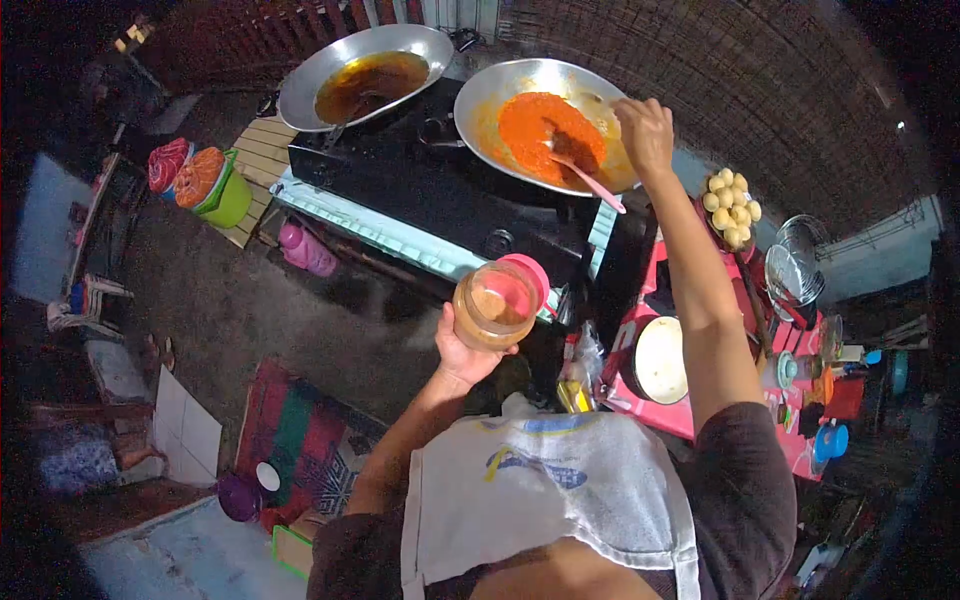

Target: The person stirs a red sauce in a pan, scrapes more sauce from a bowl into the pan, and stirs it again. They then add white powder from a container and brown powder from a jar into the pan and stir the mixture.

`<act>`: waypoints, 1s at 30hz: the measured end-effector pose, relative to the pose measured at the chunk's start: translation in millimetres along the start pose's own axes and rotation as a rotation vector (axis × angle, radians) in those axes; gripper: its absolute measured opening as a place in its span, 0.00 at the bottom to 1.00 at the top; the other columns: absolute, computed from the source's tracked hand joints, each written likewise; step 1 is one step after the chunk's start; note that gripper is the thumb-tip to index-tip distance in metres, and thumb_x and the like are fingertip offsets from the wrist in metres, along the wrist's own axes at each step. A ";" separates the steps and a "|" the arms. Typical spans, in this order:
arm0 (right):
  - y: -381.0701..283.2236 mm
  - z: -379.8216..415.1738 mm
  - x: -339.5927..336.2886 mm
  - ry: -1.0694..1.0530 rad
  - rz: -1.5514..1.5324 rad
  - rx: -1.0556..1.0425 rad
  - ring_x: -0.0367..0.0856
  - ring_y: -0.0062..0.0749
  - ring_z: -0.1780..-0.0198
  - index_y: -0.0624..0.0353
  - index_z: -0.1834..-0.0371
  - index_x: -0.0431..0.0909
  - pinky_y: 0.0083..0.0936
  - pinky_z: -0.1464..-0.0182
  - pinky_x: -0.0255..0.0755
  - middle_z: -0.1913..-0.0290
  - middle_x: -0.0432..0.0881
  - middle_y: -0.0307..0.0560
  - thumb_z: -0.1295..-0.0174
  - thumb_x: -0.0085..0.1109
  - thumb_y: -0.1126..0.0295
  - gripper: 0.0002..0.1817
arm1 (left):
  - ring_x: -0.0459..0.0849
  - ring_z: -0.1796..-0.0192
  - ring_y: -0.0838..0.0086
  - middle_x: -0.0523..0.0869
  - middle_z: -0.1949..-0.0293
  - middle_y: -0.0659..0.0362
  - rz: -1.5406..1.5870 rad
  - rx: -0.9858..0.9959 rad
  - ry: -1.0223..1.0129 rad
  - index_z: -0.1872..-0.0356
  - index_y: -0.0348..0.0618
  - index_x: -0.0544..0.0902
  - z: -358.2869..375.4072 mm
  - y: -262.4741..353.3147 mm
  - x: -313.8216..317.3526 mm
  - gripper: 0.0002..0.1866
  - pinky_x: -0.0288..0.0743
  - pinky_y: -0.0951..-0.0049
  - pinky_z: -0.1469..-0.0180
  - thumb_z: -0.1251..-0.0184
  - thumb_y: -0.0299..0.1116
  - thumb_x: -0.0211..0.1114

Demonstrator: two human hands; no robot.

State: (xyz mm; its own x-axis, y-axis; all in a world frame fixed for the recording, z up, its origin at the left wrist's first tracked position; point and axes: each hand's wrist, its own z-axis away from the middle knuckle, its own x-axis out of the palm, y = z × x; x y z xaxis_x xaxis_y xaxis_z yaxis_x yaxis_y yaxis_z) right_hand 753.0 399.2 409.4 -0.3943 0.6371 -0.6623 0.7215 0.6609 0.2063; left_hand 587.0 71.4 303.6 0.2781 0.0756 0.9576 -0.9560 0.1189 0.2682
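Observation:
My left hand (468, 352) holds a clear jar (494, 308) with some brown powder inside; a pink lid (530, 275) shows at its far right side. My right hand (645, 132) is raised at the right rim of a wide metal wok (480, 110), its fingers bent together; what they hold, if anything, is too small to see. Orange-red paste (540, 130) lies in that wok, and a pink spatula (592, 185) rests in it with the handle over the near rim. To the left, a second wok (300, 95) holds dark golden oil (375, 85).
Both woks stand on a black stove (400, 190). On the right are a pink-covered table (655, 412), a white bowl (660, 360), pale round items (733, 208) and wire strainers (790, 270). A green bucket (228, 195) and pink bottle (307, 250) are left. Part of another person (85, 460) shows lower left.

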 end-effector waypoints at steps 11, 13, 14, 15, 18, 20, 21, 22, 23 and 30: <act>-74.9 26.3 -161.6 -0.542 -0.911 0.202 0.75 0.25 0.68 0.58 0.68 0.80 0.22 0.63 0.68 0.71 0.80 0.43 0.48 0.57 0.73 0.05 | 0.72 0.49 0.51 0.68 0.45 0.53 0.017 -0.099 -0.018 0.40 0.56 0.59 -20.3 -5.9 1.9 0.41 0.76 0.64 0.72 0.54 0.68 0.51; -101.6 37.2 -174.8 -0.573 -0.780 -0.060 0.73 0.31 0.65 0.55 0.71 0.80 0.29 0.55 0.64 0.71 0.80 0.37 0.53 0.60 0.71 0.05 | 0.72 0.49 0.52 0.68 0.45 0.53 0.008 -0.139 -0.028 0.40 0.57 0.59 -24.2 -15.7 12.9 0.41 0.76 0.64 0.72 0.54 0.68 0.51; -113.6 43.8 -177.9 -0.607 -0.732 -0.107 0.71 0.31 0.62 0.54 0.70 0.80 0.29 0.53 0.61 0.67 0.80 0.36 0.54 0.62 0.69 0.07 | 0.73 0.50 0.53 0.69 0.46 0.53 0.053 -0.149 -0.081 0.41 0.56 0.60 -26.3 -22.1 22.3 0.41 0.77 0.63 0.73 0.54 0.68 0.50; -122.3 50.0 -178.6 -0.554 -0.752 -0.089 0.71 0.34 0.60 0.55 0.71 0.80 0.30 0.53 0.62 0.67 0.79 0.39 0.56 0.63 0.66 0.09 | 0.74 0.52 0.54 0.70 0.47 0.52 0.100 -0.162 -0.130 0.41 0.55 0.61 -26.9 -28.2 31.5 0.41 0.77 0.63 0.74 0.54 0.69 0.50; -118.3 60.6 -197.2 -0.320 -0.816 0.066 0.70 0.39 0.56 0.55 0.66 0.79 0.31 0.53 0.62 0.60 0.76 0.44 0.57 0.64 0.61 0.15 | 0.73 0.52 0.49 0.69 0.46 0.50 0.225 -0.285 -0.244 0.40 0.55 0.59 -25.4 -44.0 53.1 0.44 0.77 0.64 0.75 0.57 0.71 0.49; -94.0 82.6 -199.9 -0.203 -0.853 0.241 0.71 0.37 0.57 0.55 0.57 0.76 0.30 0.54 0.64 0.59 0.75 0.46 0.52 0.62 0.61 0.19 | 0.72 0.51 0.46 0.68 0.45 0.49 0.257 -0.341 -0.284 0.39 0.55 0.58 -26.9 -56.1 54.8 0.46 0.76 0.65 0.75 0.59 0.72 0.50; -84.2 100.6 -202.9 -0.304 -0.995 0.427 0.71 0.35 0.55 0.56 0.53 0.73 0.30 0.52 0.64 0.56 0.74 0.46 0.50 0.59 0.60 0.21 | 0.72 0.51 0.45 0.68 0.45 0.49 0.285 -0.377 -0.313 0.39 0.55 0.58 -27.2 -62.2 57.7 0.46 0.76 0.65 0.75 0.59 0.73 0.49; -76.9 119.6 -204.2 -0.399 -1.132 0.615 0.71 0.33 0.53 0.56 0.49 0.70 0.30 0.51 0.64 0.54 0.73 0.46 0.47 0.57 0.59 0.23 | 0.71 0.50 0.45 0.67 0.45 0.49 0.313 -0.413 -0.345 0.39 0.54 0.58 -27.9 -68.6 62.0 0.46 0.75 0.65 0.75 0.59 0.73 0.49; -73.6 142.7 -199.9 -0.455 -1.364 0.698 0.66 0.31 0.45 0.55 0.41 0.61 0.29 0.45 0.60 0.48 0.69 0.47 0.41 0.48 0.55 0.27 | 0.74 0.55 0.48 0.69 0.47 0.49 0.239 -0.440 -0.296 0.41 0.52 0.60 -27.9 -75.8 68.7 0.47 0.71 0.68 0.79 0.59 0.74 0.48; -60.4 227.7 -257.6 -0.163 -1.604 1.146 0.59 0.30 0.39 0.58 0.38 0.56 0.25 0.40 0.54 0.40 0.62 0.48 0.37 0.42 0.59 0.26 | 0.80 0.67 0.55 0.74 0.56 0.43 -0.190 -0.383 -0.022 0.44 0.42 0.62 -18.6 -174.9 113.1 0.50 0.70 0.77 0.82 0.57 0.77 0.36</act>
State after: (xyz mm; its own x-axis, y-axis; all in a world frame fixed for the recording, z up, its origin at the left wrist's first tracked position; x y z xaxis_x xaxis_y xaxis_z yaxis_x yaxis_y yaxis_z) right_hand 940.5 104.9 403.5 -0.9442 -0.2598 0.2026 -0.1903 -0.0718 -0.9791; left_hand 787.4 77.5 363.1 0.4396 -0.0034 0.8982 -0.7830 0.4885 0.3851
